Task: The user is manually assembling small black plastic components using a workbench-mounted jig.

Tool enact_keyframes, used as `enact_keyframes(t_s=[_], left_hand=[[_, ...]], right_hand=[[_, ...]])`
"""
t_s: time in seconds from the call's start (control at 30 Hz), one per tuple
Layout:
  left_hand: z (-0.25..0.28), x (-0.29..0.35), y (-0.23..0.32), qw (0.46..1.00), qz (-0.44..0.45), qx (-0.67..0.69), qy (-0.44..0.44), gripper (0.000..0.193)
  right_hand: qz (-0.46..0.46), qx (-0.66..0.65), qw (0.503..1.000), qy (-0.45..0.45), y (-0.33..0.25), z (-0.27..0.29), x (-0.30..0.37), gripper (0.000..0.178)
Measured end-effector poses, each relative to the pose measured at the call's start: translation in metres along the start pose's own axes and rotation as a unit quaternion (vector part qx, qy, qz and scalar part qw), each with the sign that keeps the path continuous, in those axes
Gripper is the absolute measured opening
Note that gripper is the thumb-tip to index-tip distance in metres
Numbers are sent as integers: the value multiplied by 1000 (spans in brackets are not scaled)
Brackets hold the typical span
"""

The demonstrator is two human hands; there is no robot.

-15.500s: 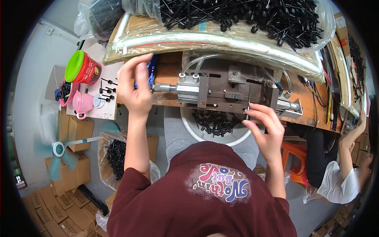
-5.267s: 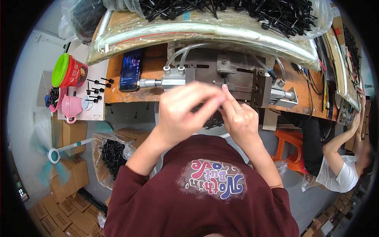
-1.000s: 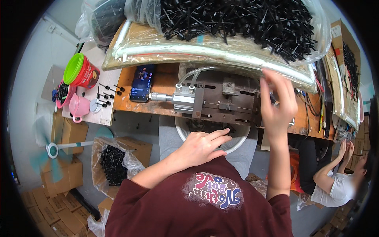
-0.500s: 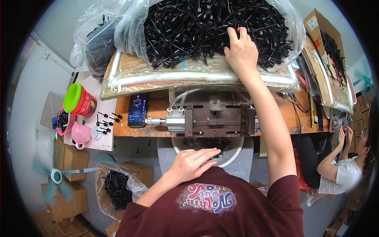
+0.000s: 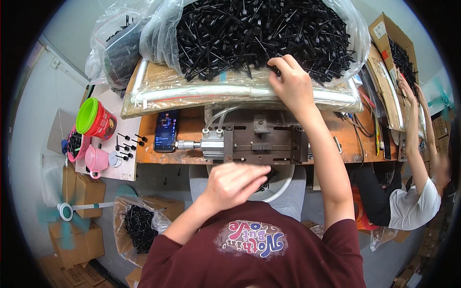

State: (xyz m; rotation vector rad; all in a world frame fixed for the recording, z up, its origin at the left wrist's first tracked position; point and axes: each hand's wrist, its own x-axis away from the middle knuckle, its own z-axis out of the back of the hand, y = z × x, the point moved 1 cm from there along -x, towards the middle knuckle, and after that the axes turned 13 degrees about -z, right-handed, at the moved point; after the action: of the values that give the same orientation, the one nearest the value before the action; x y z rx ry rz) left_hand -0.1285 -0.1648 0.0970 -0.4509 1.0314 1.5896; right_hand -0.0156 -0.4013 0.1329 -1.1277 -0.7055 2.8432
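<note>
Across the bench, at the near edge of a broad heap of black, thin-stemmed parts (image 5: 259, 38), the right hand (image 5: 294, 89) curves its thumb and forefinger toward each other; whether a part is pinched there, I cannot tell. The left hand (image 5: 230, 186) lies well apart from it, low in front of the dark metal fixture (image 5: 283, 139), fingers stretched and close together; its palm is turned away, so any part under it is hidden. Below those fingers, a round white plastic basket (image 5: 289, 180) rests over the lap with more parts inside, probably kept close to stop them scattering.

The heap sits in a clear plastic bag (image 5: 163, 36) on a film-wrapped cardboard tray (image 5: 206, 97) behind the fixture, seemingly so 1 arm can reach it over the metalwork. At the fixture's left end, 2 clear hoses (image 5: 217, 116) meet a silver cylinder (image 5: 212, 147). A black phone (image 5: 166, 132) lies beyond, its lit screen facing up, perhaps for easy viewing.
</note>
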Motion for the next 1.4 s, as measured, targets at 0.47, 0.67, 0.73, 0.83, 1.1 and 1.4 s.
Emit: enact_keyframes(t_s=[0.47,0.67,0.73,0.83,1.1,1.4], left_hand=[[-15,-107,-91,989,43,-95,107,29],[-30,-117,-112,991,62,-98,67,31],[-37,-120,-121,993,46,-89,57,28],[-42,-125,-130,994,33,-97,25,24],[-50,-146,-134,978,110,-173,-35,28],[-22,-144,-127,950,116,-286,-56,20]], right_hand=[[-56,-90,992,-66,3,25,28,27],[-70,-125,986,-79,6,45,37,45],[-121,-185,973,-65,7,49,41,52],[-219,-326,918,-62,17,55,50,53],[-251,-347,903,-34,8,83,83,38],[-79,-123,986,-75,-37,82,152,27]])
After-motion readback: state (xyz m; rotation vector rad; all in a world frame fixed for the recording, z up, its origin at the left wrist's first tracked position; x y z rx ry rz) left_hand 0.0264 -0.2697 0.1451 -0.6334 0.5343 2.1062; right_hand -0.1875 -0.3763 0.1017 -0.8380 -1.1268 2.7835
